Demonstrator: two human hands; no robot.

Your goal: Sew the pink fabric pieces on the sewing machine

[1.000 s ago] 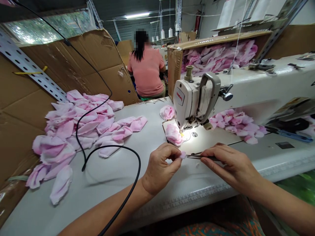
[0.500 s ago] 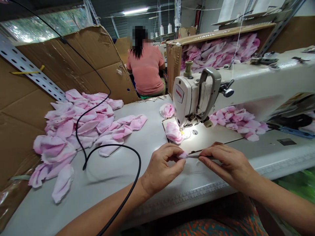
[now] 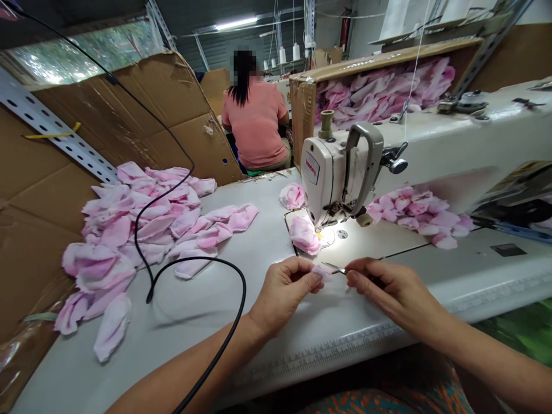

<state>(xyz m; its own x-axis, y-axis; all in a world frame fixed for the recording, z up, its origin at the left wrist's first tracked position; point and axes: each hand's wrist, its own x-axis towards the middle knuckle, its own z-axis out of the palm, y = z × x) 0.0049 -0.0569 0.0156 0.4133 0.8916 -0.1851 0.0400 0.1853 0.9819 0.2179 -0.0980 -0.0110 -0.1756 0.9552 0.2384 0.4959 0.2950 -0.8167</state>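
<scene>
My left hand (image 3: 282,296) pinches a small pale-pink fabric piece (image 3: 322,272) between thumb and fingertips, above the front of the sewing table. Close on its right, my right hand (image 3: 394,290) grips small pointed scissors (image 3: 337,268); their thin blades stand apart, pointing at the fabric piece. My right fingers hide the handles. A rolled pink fabric flower (image 3: 305,234) lies beside the lit needle area of the white sewing machine (image 3: 330,178), just beyond my hands. Behind it lies a second pink flower (image 3: 292,196).
A large heap of pink fabric petals (image 3: 146,213) covers the table's left side. Smaller petals (image 3: 418,213) lie under the machine arm. A black cable (image 3: 241,270) loops over my left forearm. A carton of pink pieces (image 3: 383,92) stands behind; a person (image 3: 255,123) sits beyond.
The scissors' blades have spread apart and the tips now sit slightly higher. Both hands remain in nearly the same place, and the fabric piece is still in my left fingers.
</scene>
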